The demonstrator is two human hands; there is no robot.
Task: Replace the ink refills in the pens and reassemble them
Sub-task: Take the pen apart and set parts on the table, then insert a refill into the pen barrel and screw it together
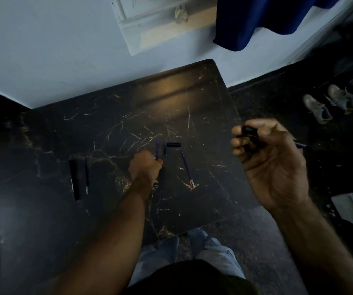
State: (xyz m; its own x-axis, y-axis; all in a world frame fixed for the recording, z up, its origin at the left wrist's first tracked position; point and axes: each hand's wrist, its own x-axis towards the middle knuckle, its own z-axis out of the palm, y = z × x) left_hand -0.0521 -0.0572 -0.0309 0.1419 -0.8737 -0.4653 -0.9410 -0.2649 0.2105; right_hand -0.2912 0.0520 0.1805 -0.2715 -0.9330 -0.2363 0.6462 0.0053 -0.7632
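On the dark marble table (111, 128), my left hand (144, 167) rests with its fingers closed on a thin blue refill (157, 149) that points away from me. My right hand (267, 158) is raised off the table's right side, gripping a black pen barrel (250, 131); the pen's tip (300, 145) sticks out past the hand to the right. Beside the left hand lie a short blue piece (165, 149), a black cap (173, 144) and another blue refill (187, 168). At the left lie a black pen body (75, 179) and a thin refill (86, 177).
The table's right edge runs just under my right hand. Two shoes (328, 103) and a pale pad (351, 207) lie on the dark floor to the right. A blue cloth (256, 22) hangs at the back. My knees (192, 250) are below the table's near edge.
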